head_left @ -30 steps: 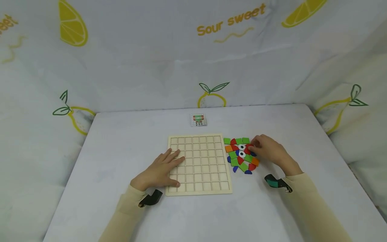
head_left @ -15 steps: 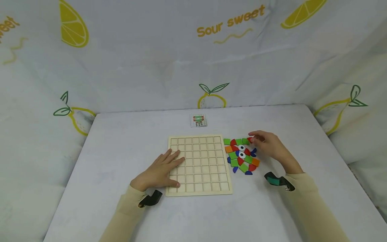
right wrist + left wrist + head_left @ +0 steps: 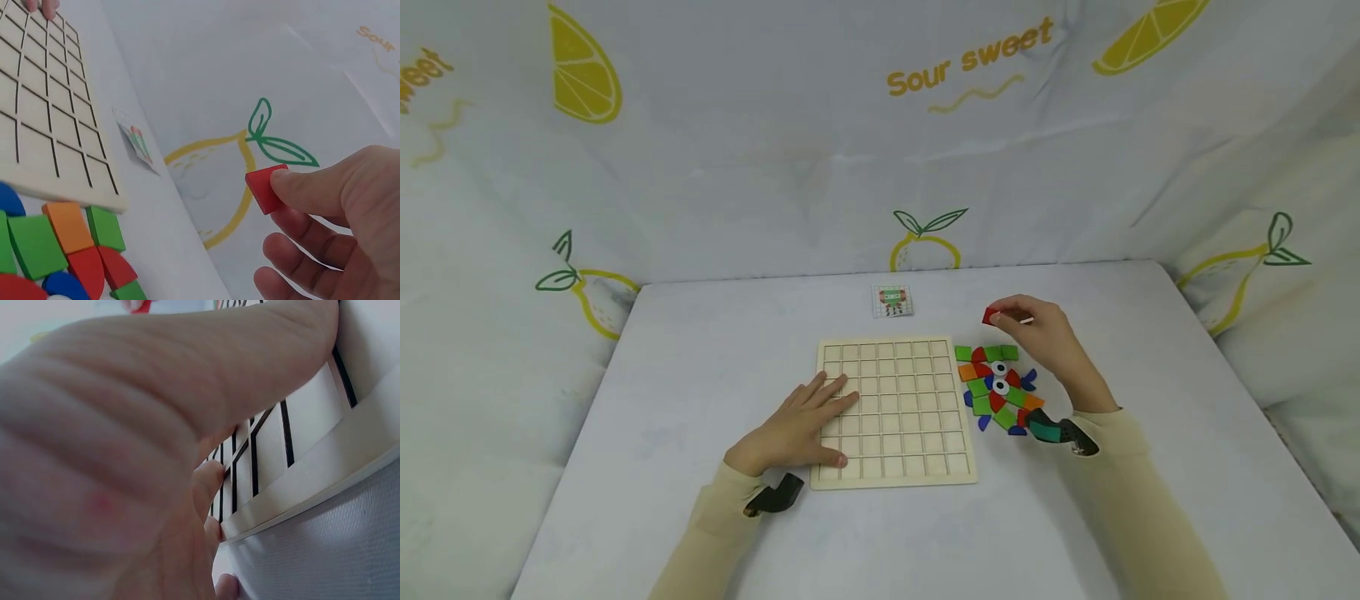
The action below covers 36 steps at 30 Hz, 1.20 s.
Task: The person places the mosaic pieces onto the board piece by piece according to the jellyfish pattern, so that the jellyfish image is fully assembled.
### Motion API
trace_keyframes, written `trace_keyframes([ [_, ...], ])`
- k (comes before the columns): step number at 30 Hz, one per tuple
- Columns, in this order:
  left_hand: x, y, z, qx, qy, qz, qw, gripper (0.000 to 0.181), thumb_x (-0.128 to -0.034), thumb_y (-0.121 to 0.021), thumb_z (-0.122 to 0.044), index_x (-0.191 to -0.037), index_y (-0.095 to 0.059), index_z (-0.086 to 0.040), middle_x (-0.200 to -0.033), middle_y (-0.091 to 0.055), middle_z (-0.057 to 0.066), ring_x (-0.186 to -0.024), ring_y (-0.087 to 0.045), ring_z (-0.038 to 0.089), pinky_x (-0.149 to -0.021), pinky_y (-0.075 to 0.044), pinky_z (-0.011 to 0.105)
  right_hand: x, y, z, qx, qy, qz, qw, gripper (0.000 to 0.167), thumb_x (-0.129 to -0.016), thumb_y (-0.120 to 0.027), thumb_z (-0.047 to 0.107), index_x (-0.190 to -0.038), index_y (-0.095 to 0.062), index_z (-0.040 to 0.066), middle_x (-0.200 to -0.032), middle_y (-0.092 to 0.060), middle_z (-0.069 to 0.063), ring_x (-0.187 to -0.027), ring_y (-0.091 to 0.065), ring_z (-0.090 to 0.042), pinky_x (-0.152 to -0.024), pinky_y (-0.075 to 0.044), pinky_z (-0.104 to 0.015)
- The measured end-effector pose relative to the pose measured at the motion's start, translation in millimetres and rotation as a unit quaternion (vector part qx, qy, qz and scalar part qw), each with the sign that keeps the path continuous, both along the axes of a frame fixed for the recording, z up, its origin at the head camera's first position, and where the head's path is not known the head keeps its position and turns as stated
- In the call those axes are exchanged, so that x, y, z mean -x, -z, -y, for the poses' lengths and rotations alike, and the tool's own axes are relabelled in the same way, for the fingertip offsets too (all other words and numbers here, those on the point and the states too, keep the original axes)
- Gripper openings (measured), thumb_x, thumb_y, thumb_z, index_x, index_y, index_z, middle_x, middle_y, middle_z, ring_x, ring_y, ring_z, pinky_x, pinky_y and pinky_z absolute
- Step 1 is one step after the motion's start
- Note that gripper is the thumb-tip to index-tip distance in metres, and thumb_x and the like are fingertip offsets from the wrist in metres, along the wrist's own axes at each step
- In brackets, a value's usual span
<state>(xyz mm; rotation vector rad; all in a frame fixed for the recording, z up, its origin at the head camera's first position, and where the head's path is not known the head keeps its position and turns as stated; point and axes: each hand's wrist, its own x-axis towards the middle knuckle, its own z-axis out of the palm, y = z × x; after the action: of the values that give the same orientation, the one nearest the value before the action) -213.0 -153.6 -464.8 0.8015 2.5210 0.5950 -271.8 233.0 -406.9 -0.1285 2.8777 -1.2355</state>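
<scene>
Between thumb and index finger, my right hand [image 3: 1047, 343] pinches a small red tile [image 3: 262, 190], held up beyond the loose pieces; its exact shape is partly covered by the thumb. My left hand [image 3: 796, 423] lies with fingers spread over the left side of a pale wooden grid board [image 3: 910, 408]. In the left wrist view, the thumb [image 3: 250, 356] stretches across the board's cells. Right of the board lies a cluster of colored tiles, among them a green tile [image 3: 981, 406], an orange tile [image 3: 67, 226] and round eye pieces [image 3: 999, 387].
A small picture card [image 3: 892, 301] with a figure on a grid lies behind the board. The white table [image 3: 700, 350] runs back to a hanging white cloth [image 3: 737, 167] printed with lemons. Each wrist carries a dark camera mount [image 3: 775, 495].
My right hand has picked the red tile off the right side of the cluster and carried it up, back and leftward. My left hand stays in place on the board.
</scene>
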Motion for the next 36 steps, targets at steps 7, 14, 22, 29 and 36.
trace_keyframes([
  [7, -1.0, -1.6, -1.0, -0.006, 0.000, 0.009, 0.9999, 0.094, -0.0839, -0.081, -0.041, -0.160, -0.031, -0.016, -0.172, -0.012, 0.010, -0.159, 0.000, 0.039, -0.126, -0.007, 0.064, 6.8, -1.6, 19.5, 0.040, -0.005, 0.006, 0.9992, 0.035, -0.105, -0.057, 0.029, -0.128, -0.065, 0.005, -0.119, -0.069, -0.017, -0.109, -0.056, -0.031, -0.085, -0.048, -0.032],
  [14, -2.4, 0.3, -0.7, -0.005, 0.000, 0.015, 0.9999, 0.095, -0.0841, -0.080, -0.043, -0.160, -0.031, -0.016, -0.172, -0.011, 0.010, -0.159, 0.001, 0.039, -0.126, -0.006, 0.063, 10.2, 6.2, 32.0, 0.058, -0.008, 0.030, 0.9979, 0.034, -0.104, -0.058, 0.028, -0.128, -0.067, 0.005, -0.123, -0.069, -0.018, -0.112, -0.055, -0.031, -0.088, -0.048, -0.034],
  [22, -2.2, 1.9, 0.3, -0.003, 0.002, 0.012, 0.9999, 0.094, -0.0845, -0.080, -0.042, -0.161, -0.031, -0.016, -0.172, -0.010, 0.010, -0.159, 0.002, 0.039, -0.126, -0.007, 0.064, 11.9, 16.7, 45.3, 0.068, -0.024, 0.048, 0.9962, 0.032, -0.103, -0.059, 0.026, -0.127, -0.067, 0.007, -0.116, -0.066, -0.017, -0.103, -0.056, -0.029, -0.077, -0.049, -0.031],
  [29, -0.6, 0.5, -0.6, -0.009, 0.000, 0.018, 0.9998, 0.094, -0.0845, -0.080, -0.040, -0.161, -0.031, -0.016, -0.172, -0.010, 0.009, -0.159, 0.002, 0.039, -0.126, -0.006, 0.063, 15.8, 24.9, 52.1, 0.054, -0.034, 0.057, 0.9964, 0.028, -0.103, -0.060, 0.024, -0.125, -0.066, 0.007, -0.111, -0.066, -0.014, -0.097, -0.055, -0.026, -0.074, -0.047, -0.029],
  [36, 1.1, -1.8, -0.3, -0.006, 0.003, 0.016, 0.9999, 0.095, -0.0852, -0.079, -0.042, -0.161, -0.029, -0.016, -0.172, -0.008, 0.010, -0.159, 0.004, 0.039, -0.126, -0.005, 0.064, 16.9, 31.2, 55.5, 0.037, -0.041, 0.056, 0.9969, 0.023, -0.102, -0.062, 0.022, -0.118, -0.069, 0.007, -0.103, -0.067, -0.012, -0.090, -0.054, -0.025, -0.071, -0.046, -0.030],
])
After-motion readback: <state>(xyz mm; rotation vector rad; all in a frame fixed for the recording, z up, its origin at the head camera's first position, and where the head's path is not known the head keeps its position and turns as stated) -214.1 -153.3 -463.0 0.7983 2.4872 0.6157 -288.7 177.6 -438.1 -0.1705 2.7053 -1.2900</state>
